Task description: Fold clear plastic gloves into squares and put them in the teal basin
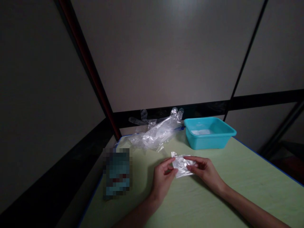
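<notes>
A small folded piece of clear plastic film (181,165) is held just above the green table (213,202), between both my hands. My left hand (163,179) pinches its left edge with thumb and fingers. My right hand (204,171) grips its right side, fingers curled over the film. Whether the film touches the table I cannot tell.
A pile of clear disposable plastic gloves (155,133) lies at the table's far side. A turquoise plastic basin (209,133) stands at the far right with something white inside. A blurred-out dark object (117,172) sits at the left edge. Grey partition walls enclose the table.
</notes>
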Tool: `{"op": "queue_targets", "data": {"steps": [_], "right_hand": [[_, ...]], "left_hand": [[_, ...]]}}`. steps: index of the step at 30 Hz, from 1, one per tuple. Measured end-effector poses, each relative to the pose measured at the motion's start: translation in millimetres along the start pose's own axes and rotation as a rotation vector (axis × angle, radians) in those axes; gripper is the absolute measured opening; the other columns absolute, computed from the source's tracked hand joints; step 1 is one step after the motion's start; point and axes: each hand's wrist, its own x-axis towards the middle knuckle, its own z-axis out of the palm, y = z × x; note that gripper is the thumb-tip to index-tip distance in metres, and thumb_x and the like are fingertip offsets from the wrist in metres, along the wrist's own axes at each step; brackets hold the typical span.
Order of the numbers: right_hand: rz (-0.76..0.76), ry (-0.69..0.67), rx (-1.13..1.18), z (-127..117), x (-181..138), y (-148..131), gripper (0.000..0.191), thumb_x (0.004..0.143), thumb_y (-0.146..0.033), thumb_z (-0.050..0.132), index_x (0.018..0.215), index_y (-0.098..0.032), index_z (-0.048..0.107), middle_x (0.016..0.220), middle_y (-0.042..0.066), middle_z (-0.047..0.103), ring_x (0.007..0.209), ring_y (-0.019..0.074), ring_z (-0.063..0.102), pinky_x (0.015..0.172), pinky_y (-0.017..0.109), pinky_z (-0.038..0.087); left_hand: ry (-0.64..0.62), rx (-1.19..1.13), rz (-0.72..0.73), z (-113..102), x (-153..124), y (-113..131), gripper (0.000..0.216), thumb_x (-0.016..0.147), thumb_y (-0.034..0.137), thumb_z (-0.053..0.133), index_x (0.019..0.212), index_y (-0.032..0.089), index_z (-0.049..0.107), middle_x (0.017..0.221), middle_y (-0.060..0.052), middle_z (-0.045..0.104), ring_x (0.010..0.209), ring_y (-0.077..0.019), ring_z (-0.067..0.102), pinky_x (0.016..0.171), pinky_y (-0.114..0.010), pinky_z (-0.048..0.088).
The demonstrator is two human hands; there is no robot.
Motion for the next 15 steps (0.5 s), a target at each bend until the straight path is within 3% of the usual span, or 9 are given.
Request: {"op": "queue_targets", "data": {"steps": [15], "right_hand": [[0.095, 0.008, 0.069, 0.8, 0.1, 7.1, 0.034, 0.059, -0.025, 0.07, 0.092, -0.018, 0.069, 0.072, 0.002, 0.067, 0.056, 0.0127, 0.053, 0.056, 0.025, 0.042]], "left_hand": [[-0.055, 0.057, -0.085, -3.9, -2.4, 2.0, 0.059, 0.062, 0.013, 0.062, 0.119, 0.008, 0.05, 0.058, 0.003, 0.052, 0.053, -0.0078, 0.042, 0.05, -0.017, 0.033]]}}
